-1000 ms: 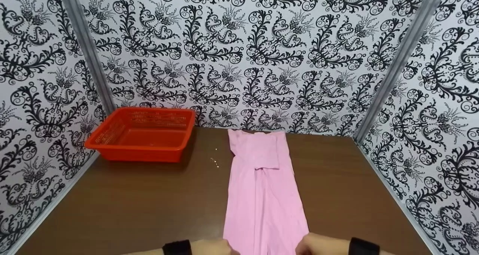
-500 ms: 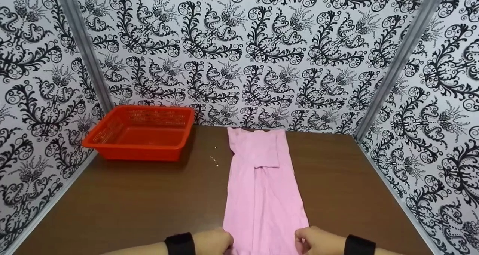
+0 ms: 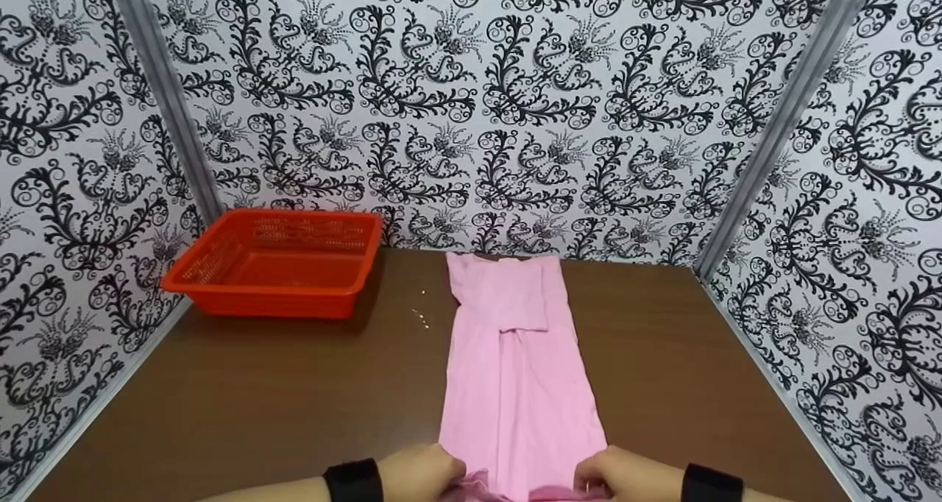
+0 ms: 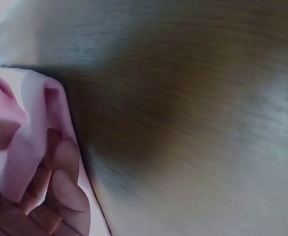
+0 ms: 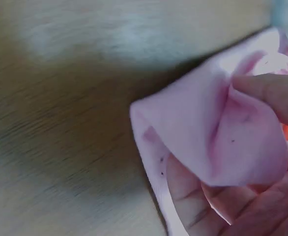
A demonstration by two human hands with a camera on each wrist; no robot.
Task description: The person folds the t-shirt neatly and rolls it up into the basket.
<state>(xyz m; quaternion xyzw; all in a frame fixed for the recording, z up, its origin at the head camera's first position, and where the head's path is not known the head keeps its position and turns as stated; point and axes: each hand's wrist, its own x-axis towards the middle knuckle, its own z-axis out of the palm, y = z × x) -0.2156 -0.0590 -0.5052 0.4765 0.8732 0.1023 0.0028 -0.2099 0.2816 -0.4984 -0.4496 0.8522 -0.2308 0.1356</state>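
A pink shirt lies lengthwise on the brown table, folded into a long strip. Its sleeve is laid over the body near the far end. At the near end my left hand pinches the left corner of the hem; in the left wrist view the cloth runs between thumb and curled fingers. My right hand pinches the right corner, and the right wrist view shows lifted cloth held between thumb and fingers. The hem bends up between both hands, its lowest part cut off by the frame.
An orange-red plastic basket with perforated walls stands at the back left of the table. Small pale specks lie between it and the shirt. Patterned panels enclose the back and both sides.
Both hands have come up into view at the shirt's near end. The hem, flat half a second ago, is now lifted and turned up between them. Basket and sleeve stay put.
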